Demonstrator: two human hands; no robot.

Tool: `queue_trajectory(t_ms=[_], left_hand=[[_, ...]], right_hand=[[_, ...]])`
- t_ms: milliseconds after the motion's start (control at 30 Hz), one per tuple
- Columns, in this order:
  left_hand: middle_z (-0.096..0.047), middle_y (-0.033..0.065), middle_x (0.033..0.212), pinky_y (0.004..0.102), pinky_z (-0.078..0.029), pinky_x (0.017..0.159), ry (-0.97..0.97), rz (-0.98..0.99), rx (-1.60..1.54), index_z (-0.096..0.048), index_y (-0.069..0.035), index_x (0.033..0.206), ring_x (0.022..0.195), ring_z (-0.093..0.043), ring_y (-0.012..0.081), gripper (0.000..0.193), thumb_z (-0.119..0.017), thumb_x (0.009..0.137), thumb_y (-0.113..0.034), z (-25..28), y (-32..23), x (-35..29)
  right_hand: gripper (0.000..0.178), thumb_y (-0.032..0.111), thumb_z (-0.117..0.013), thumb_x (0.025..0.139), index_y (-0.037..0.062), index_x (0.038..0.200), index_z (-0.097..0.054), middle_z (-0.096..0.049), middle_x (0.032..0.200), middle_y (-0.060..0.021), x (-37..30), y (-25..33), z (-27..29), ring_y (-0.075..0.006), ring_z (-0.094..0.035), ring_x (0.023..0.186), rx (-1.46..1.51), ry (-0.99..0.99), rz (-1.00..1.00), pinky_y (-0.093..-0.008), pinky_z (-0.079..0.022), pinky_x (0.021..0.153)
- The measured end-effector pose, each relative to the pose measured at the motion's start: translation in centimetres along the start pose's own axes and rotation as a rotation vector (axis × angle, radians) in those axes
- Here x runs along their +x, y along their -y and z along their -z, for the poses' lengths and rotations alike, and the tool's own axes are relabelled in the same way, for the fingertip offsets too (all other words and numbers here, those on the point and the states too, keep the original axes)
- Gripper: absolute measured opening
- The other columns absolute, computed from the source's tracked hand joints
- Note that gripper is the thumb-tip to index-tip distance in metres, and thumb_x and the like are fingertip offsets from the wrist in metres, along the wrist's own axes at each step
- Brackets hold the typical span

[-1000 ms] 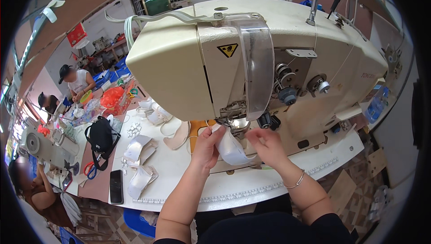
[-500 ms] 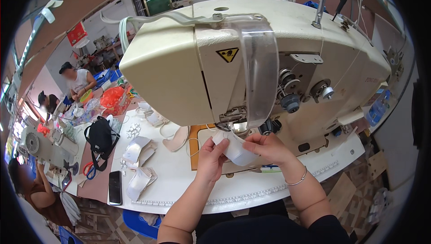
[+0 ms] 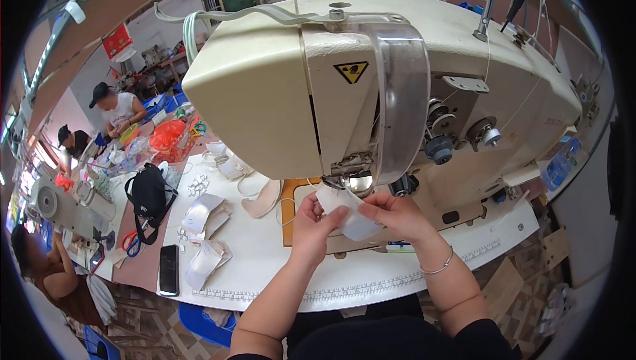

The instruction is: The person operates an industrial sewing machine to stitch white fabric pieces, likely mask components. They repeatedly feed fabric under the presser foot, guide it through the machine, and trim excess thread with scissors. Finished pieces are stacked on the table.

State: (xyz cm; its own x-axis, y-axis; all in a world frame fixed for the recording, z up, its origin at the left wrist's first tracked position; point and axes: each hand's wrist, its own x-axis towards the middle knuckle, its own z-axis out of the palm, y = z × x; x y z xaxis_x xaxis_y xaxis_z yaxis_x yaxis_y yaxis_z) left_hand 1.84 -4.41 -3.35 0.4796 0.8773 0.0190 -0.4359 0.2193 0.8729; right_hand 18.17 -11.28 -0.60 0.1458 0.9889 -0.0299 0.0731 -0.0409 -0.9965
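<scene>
Under the head of a large cream sewing machine (image 3: 248,105), a white curved piece of sheet material (image 3: 359,227) is held up at the needle area. My left hand (image 3: 313,229) pinches its left side, thumb lying across the front. At the upper right edge, my right hand (image 3: 399,217) grips the same piece between thumb and fingers. The piece's top edge reaches up near the presser foot area (image 3: 356,184); the needle itself I cannot make out. A transparent guard (image 3: 403,95) stands in front of the machine head.
Left on the white table (image 3: 265,280) lie stacked white curved pieces (image 3: 202,217), a beige piece with a cord loop (image 3: 264,201), a phone (image 3: 169,270), red-and-blue scissors (image 3: 132,244) and a black bag (image 3: 151,197). Other people (image 3: 119,111) sit at the far left.
My left thumb has slid right across the white piece, which sits tilted a little differently. The whole view has shifted slightly, so the machine appears farther right.
</scene>
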Motion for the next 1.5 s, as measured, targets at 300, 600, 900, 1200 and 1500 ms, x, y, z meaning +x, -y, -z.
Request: queue_trajectory(t_ms=[300, 600, 900, 1200, 1500], left_hand=[[-0.062, 0.0062, 0.095, 0.0261, -0.051, 0.071, 0.040, -0.006, 0.064, -0.041, -0.003, 0.114, 0.084, -0.061, 0.0136, 0.044, -0.064, 0.077, -0.003, 0.2, -0.9, 0.6], [-0.063, 0.0058, 0.087, 0.0255, -0.049, 0.068, -0.034, 0.034, 0.005, -0.032, 0.002, 0.125, 0.077, -0.060, 0.0120, 0.061, -0.067, 0.075, -0.003, 0.7, -0.7, 1.0], [-0.063, 0.0037, 0.083, 0.0215, -0.045, 0.062, -0.012, 0.033, -0.076, -0.028, -0.001, 0.129, 0.075, -0.059, 0.0098, 0.063, -0.064, 0.079, -0.004, 0.3, -0.2, 0.0], [-0.062, 0.0036, 0.081, 0.0226, -0.046, 0.064, -0.013, 0.025, 0.008, -0.029, 0.000, 0.129, 0.073, -0.059, 0.0111, 0.063, -0.066, 0.078, -0.006, 1.4, -0.7, 1.3], [-0.060, 0.0022, 0.077, 0.0198, -0.043, 0.060, -0.070, 0.042, 0.010, -0.034, 0.002, 0.126, 0.071, -0.057, 0.0079, 0.058, -0.066, 0.078, -0.007, 0.9, 0.3, 0.4]], right_hand=[[0.031, 0.025, -0.068, 0.078, -0.0049, 0.087, -0.065, -0.064, 0.076, -0.0043, 0.5, -0.8, -0.1, -0.0054, -0.055, 0.067, 0.039, -0.006, -0.017, -0.0200, -0.044, 0.060], [0.029, 0.024, -0.068, 0.077, -0.0044, 0.083, -0.064, -0.063, 0.072, -0.0029, 0.7, -1.8, -1.2, -0.0058, -0.054, 0.063, 0.125, -0.048, 0.004, -0.0206, -0.044, 0.058], [0.023, 0.018, -0.067, 0.078, -0.0024, 0.086, -0.064, -0.063, 0.074, -0.0031, -0.5, -1.5, -1.1, -0.0060, -0.056, 0.067, 0.045, -0.003, 0.029, -0.0204, -0.045, 0.062], [0.023, 0.018, -0.067, 0.078, -0.0033, 0.087, -0.064, -0.064, 0.078, -0.0032, -0.2, -1.1, -2.3, -0.0069, -0.057, 0.070, 0.154, -0.050, 0.063, -0.0208, -0.045, 0.065], [0.021, 0.017, -0.066, 0.078, -0.0018, 0.086, -0.065, -0.061, 0.068, -0.0008, -0.8, -1.5, -2.4, -0.0048, -0.052, 0.061, -0.088, -0.152, 0.107, -0.0195, -0.042, 0.056]])
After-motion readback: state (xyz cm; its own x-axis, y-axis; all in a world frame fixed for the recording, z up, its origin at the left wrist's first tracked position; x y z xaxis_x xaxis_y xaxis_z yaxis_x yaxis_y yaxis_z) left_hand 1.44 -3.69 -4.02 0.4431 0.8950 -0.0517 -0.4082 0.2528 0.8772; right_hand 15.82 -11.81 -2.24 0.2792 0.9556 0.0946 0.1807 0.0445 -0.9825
